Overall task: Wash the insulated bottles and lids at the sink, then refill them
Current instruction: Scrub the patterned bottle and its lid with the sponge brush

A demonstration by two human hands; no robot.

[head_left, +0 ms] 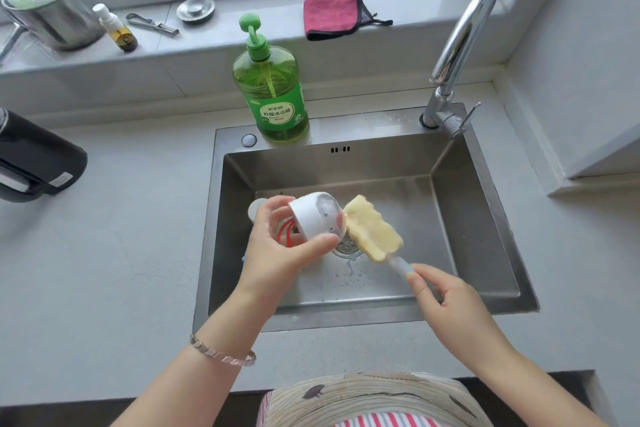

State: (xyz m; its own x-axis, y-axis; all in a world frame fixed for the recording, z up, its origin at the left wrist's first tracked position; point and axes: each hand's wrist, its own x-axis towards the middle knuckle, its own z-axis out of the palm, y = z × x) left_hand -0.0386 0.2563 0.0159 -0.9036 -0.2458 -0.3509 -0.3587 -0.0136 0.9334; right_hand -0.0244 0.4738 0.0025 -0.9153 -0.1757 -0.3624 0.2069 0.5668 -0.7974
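Over the sink [381,163], lid [313,218]: white with a clear dome, held above the drain [346,248], tipped sideways so the dome meets the sponge brush [372,229].
Left hand [277,250]: fingers and thumb curled round the lid's rim, steadying it for scrubbing.
Sponge brush: yellow head touching the dome, over the drain so drips fall in.
Right hand [446,302]: fingertips pinching the handle's end, probably for reach.
Dish soap [273,94]: upright on the sink's back ledge.
Tap [460,35]: sink's back right corner; no water visibly running.
Stage: lid being washed; refilling not yet begun.
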